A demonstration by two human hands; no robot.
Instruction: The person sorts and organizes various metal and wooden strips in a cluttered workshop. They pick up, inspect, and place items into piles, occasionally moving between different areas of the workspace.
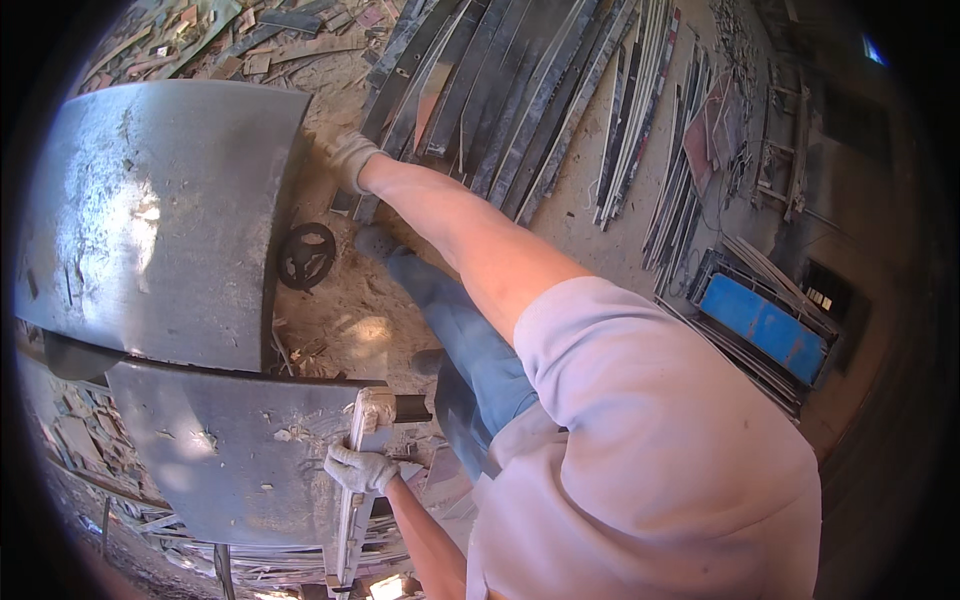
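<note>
My left hand [362, 469], in a pale work glove, is closed around a long, light-coloured rail [347, 520] that lies across the lower grey metal table [250, 450]. A worn, dusty block [376, 404] sits at the rail's upper end, beside a dark metal bar [411, 408]. My right arm stretches far out. Its gloved hand [350, 161] is near the upper right corner of the larger metal table [200, 230]; its fingers are blurred and partly hidden, so their grip is unclear. Below that hand, a black handwheel [306, 257] stands by the table's edge.
Long dark boards [490, 90] lie on the dusty floor beyond my right arm, with thinner strips [636, 110] beside them. A blue panel [762, 326] in a dark frame stands at the right. Wood scraps [290, 45] cover the ground past the machine. My legs [465, 340] are close to it.
</note>
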